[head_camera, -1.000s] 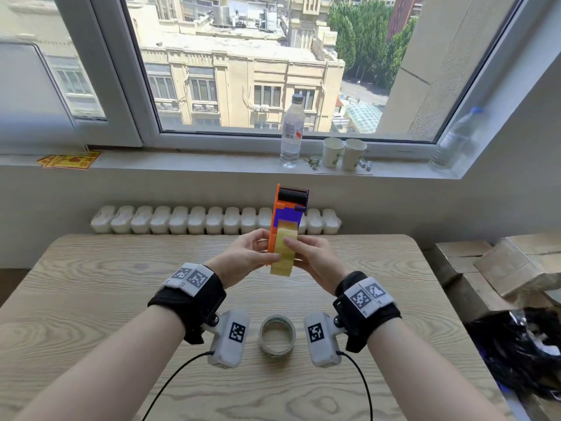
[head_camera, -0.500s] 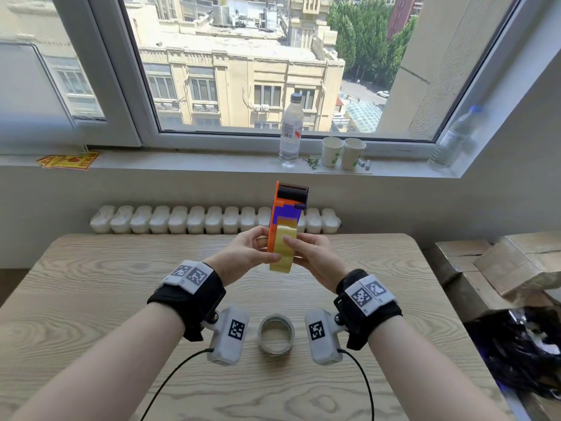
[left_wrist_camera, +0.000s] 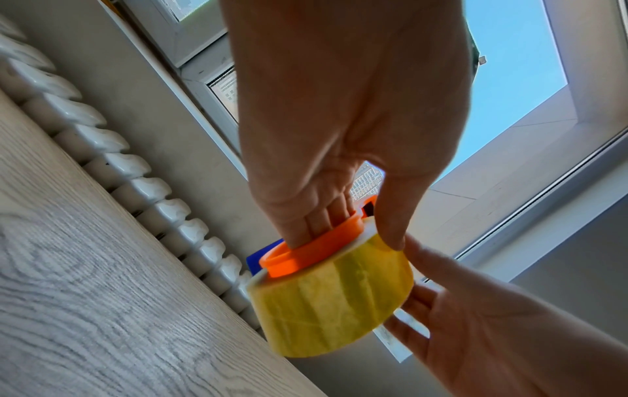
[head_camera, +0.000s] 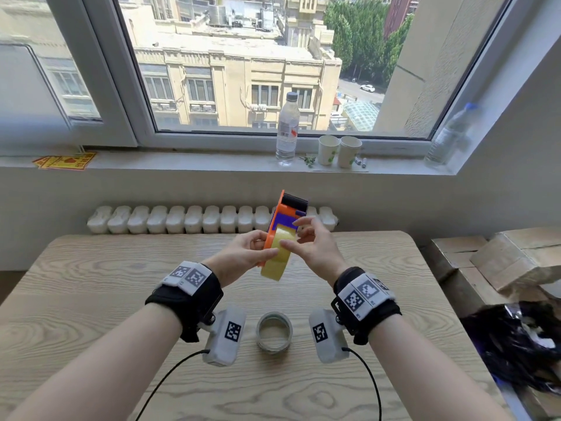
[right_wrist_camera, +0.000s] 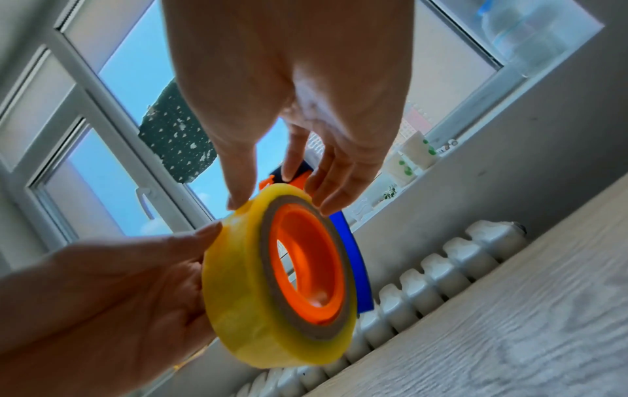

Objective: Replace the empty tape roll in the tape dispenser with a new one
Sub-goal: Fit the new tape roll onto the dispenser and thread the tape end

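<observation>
Above the wooden table (head_camera: pixel 91 284), my left hand (head_camera: pixel 243 253) grips the orange, purple and black tape dispenser (head_camera: pixel 285 208). Its fingers reach into the orange hub (left_wrist_camera: pixel 306 247) and its thumb lies on the full yellow tape roll (head_camera: pixel 277 253) mounted there. In the right wrist view the roll (right_wrist_camera: pixel 238 282) surrounds the hub (right_wrist_camera: pixel 306 268). My right hand (head_camera: pixel 315 250) is spread beside it, fingers fairly straight, with the thumb tip and a fingertip touching the roll's top. The empty clear roll (head_camera: pixel 274 332) lies flat on the table between my wrists.
The windowsill behind carries a water bottle (head_camera: pixel 287 132), two paper cups (head_camera: pixel 337 150) and a second bottle (head_camera: pixel 449 135). A white radiator (head_camera: pixel 182 220) runs along the table's far edge. Cardboard boxes (head_camera: pixel 501 256) and a black bag (head_camera: pixel 516 338) sit to the right.
My right hand has loosened from the roll and spread its fingers, leaving only fingertips on it. The dispenser's top has tipped to the right. My left hand keeps its hold.
</observation>
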Demonstrator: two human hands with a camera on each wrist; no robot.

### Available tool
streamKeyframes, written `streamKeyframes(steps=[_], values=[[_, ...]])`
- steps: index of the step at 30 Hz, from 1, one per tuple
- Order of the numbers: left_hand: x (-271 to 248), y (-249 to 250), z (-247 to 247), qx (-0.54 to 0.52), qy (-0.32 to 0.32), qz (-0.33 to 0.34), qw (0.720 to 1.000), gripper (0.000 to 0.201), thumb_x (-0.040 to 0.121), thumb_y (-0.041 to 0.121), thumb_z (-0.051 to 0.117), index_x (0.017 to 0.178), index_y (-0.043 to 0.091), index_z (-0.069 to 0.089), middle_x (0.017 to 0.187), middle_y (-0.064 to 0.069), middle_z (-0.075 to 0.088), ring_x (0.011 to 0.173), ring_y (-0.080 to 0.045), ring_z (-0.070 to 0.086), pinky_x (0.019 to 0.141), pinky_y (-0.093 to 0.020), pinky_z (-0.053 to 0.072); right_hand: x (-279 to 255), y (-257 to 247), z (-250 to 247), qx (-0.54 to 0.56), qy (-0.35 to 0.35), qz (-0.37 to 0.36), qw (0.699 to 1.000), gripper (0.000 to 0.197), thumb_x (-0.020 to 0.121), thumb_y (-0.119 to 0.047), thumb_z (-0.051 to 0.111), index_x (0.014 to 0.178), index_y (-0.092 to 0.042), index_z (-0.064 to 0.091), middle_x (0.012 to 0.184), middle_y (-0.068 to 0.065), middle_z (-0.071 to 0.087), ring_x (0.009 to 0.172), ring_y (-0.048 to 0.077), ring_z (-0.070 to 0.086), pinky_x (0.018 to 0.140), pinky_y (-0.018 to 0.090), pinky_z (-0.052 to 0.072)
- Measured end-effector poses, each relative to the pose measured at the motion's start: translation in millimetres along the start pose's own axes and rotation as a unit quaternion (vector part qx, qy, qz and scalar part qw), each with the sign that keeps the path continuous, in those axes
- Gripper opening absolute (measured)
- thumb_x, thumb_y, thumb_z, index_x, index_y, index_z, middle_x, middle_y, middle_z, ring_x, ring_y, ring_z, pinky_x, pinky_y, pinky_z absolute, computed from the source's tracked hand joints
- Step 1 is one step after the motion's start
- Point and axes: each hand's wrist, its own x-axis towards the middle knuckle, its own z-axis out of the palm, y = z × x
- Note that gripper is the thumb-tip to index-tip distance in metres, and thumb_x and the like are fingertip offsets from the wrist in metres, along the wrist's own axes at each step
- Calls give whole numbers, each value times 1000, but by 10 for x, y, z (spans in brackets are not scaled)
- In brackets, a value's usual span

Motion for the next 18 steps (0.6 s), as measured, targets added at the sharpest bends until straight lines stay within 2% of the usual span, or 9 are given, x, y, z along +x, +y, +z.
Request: streamKeyframes(steps=[3,7,10,13,16,18], values=[[14,-53,20,7,6,1,1000,27,90,7,56,116,1,53,102,-12,66,90,-20,64,77,-27,51,-35,-4,14,-78,-27,-38,996,33,84,-24,68,116,-20,64,112,3,45,99,13,49,82,15,42],[12,-79,31,13,17,6,1000,28,91,10,55,117,0,53,101,-14,64,94,-24,61,78,-31,48,-63,7,34,-98,-31,-49,993,29,88,-26,63,116,-23,66,111,0,41,111,16,44,98,27,38],[3,-78,32,22,20,4,1000,31,91,12,55,119,-2,52,102,-16,62,96,-27,58,78,-32,46,-64,18,60,-100,-31,-63,992,24,88,-24,63,111,-23,70,107,0,44,110,18,47,98,33,43],[-6,-67,38,28,19,4,999,23,91,12,55,112,3,54,97,-13,64,96,-28,58,78,-32,46,-69,23,91,-92,-22,-76,993,20,88,-21,63,106,-21,72,105,0,46,107,19,50,94,39,48],[-8,-70,26,34,24,4,999,15,91,12,56,105,8,56,95,-12,64,96,-29,58,84,-38,45,-76,16,110,-94,-11,-85,992,19,87,-20,63,104,-21,73,105,-1,50,108,19,50,93,38,47],[-14,-73,13,43,24,1,999,15,91,14,56,105,9,57,98,-14,64,97,-29,59,89,-43,44,-83,8,114,-102,-1,-95,990,18,87,-20,64,102,-21,73,105,-1,52,109,17,50,93,34,45]])
